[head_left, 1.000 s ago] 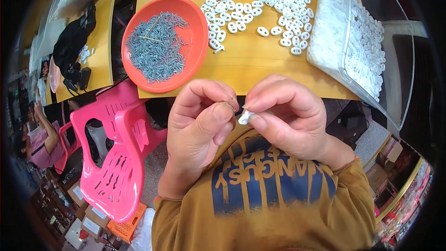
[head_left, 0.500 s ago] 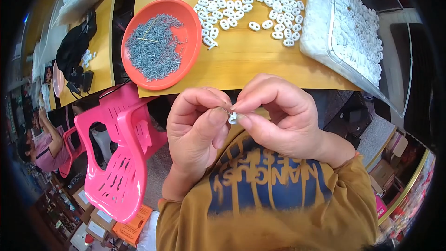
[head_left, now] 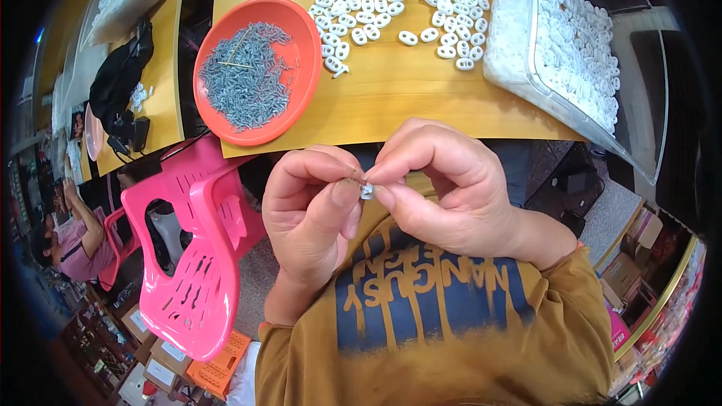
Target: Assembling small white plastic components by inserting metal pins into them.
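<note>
In front of my chest, my left hand point(head_left: 308, 199) and my right hand point(head_left: 451, 188) meet, both closed with thumb and forefinger pinching. Between the left fingertips is a thin ridged metal piece, perhaps a screw, mostly hidden now. A small white plastic piece point(head_left: 367, 191) sits at the right fingertips, touching the metal piece's end; its full shape is covered by the fingers. Beyond my hands, an orange-red bowl point(head_left: 301, 83) holds many small grey screws point(head_left: 244, 79) and two thin yellowish sticks. White oval pieces with two holes point(head_left: 408, 37) lie scattered over the wooden table point(head_left: 391, 105).
A clear plastic bin point(head_left: 519, 79) full of white pieces stands at the table's right. To my left is a pink plastic chair point(head_left: 188, 286). Another person point(head_left: 79, 237) sits farther left, near a second table point(head_left: 167, 68). Cardboard boxes point(head_left: 624, 274) stand at the right.
Both hands have shifted slightly left together, still pinching. The ridged metal piece shows less between the fingers. My view has moved a little; the table's things lie about where they were.
</note>
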The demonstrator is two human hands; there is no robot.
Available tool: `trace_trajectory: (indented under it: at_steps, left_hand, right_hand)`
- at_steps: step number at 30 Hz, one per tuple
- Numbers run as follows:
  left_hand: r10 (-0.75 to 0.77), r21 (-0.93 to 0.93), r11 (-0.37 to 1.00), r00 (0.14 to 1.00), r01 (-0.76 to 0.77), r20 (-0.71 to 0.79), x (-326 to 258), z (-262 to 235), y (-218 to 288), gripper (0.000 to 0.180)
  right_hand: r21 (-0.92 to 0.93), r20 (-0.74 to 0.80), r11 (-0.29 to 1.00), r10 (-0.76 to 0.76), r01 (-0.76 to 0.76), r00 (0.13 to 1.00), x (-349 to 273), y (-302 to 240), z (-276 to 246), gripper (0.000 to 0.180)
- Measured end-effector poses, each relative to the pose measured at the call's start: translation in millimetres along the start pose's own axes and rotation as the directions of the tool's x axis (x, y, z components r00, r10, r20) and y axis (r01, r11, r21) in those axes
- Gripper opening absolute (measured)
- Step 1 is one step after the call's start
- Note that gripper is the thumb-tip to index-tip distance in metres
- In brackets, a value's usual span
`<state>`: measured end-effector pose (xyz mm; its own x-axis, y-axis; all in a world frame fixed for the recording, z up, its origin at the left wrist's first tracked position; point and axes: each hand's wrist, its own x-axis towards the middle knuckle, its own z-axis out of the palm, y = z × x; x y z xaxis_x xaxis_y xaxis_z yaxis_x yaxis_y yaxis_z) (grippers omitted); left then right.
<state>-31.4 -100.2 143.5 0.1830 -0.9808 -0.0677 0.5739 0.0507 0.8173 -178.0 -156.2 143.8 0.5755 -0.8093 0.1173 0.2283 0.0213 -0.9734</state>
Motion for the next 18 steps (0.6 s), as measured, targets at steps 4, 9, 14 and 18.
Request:
trace_trajectory:
  at_steps: [4, 9, 14, 18]
  left_hand:
    - [0.057, 0.047, 0.997, 0.998, -0.057, 0.006, -2.0, -0.7, 0.1, 0.011]
    - [0.179, 0.26, 0.948, 0.983, -0.181, 0.031, -4.0, -1.7, -2.9, 0.012]
    - [0.2, 0.314, 0.924, 0.976, -0.217, 0.087, -3.6, -6.4, -5.8, 0.013]
    - [0.132, 0.259, 0.955, 0.988, -0.147, 0.075, -4.3, -7.7, -5.7, 0.013]
  right_hand:
    - [-0.082, 0.0, 0.995, -0.058, 0.058, 0.998, 2.1, -3.4, 0.1, 0.019]
    - [-0.341, -0.019, 0.888, -0.333, 0.307, 0.943, 5.7, 1.3, 3.1, 0.023]
    - [-0.373, -0.062, 0.875, -0.355, 0.309, 0.933, 5.8, 1.8, 5.6, 0.019]
    - [-0.229, -0.082, 0.956, -0.206, 0.183, 0.975, 5.7, -0.3, 3.1, 0.018]
